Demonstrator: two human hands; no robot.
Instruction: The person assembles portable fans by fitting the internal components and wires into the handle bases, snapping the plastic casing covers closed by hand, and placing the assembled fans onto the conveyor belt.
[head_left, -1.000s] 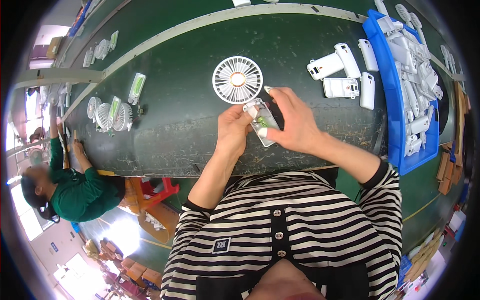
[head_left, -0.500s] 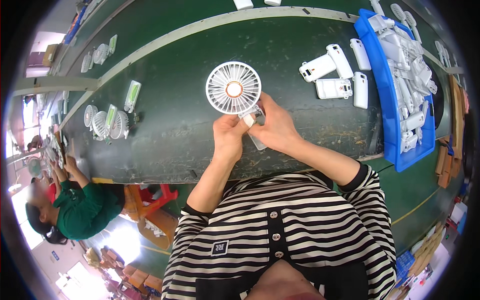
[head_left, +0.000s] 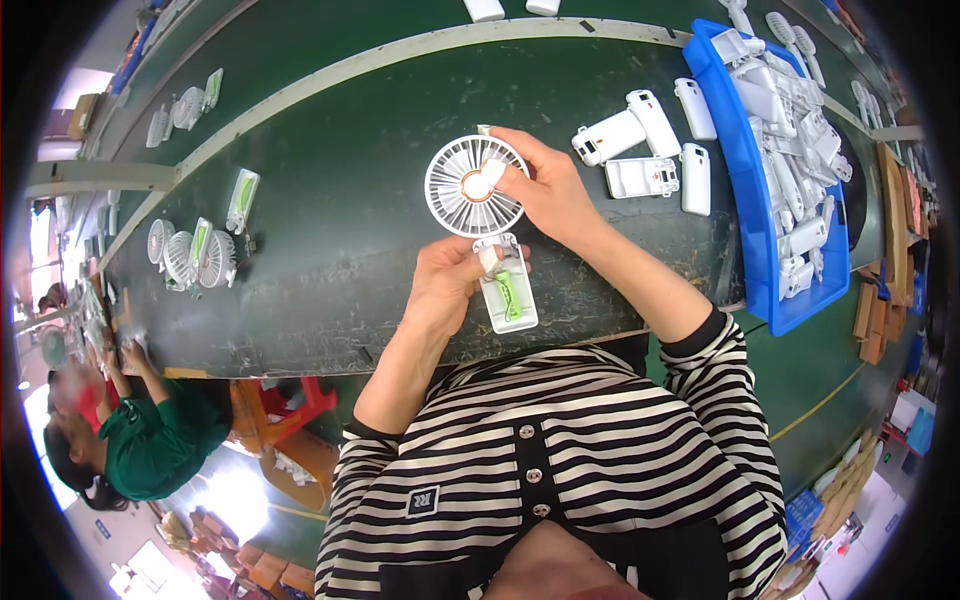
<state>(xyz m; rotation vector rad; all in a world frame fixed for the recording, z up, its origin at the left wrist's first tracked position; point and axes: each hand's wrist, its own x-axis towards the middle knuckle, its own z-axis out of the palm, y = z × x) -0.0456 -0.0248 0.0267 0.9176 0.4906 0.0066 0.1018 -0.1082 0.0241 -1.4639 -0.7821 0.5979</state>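
A white handheld fan is between my hands, over the near part of the table. Its round grille [head_left: 452, 205] faces up, with an orange ring at the hub. Below it, the open handle [head_left: 527, 312] shows a light green part and wires inside. My left hand [head_left: 436, 288] is closed on the top of the handle, thumb over its front. My right hand [head_left: 555, 195] grips the right side of the fan head, thumb on the grille near the hub and fingers at the far rim. Both thumbs wear white coverings.
Several white casings [head_left: 645, 178] lie to the right, beside a blue bin [head_left: 755, 240] full of white parts. On the left are fan heads [head_left: 215, 262] and a handle with a green part [head_left: 242, 200]. A co-worker in green [head_left: 160, 445] sits at far left.
My right hand has moved up from the fan's neck onto its head. The handle has come into view with its open side up. The surroundings have shifted slightly left in view.
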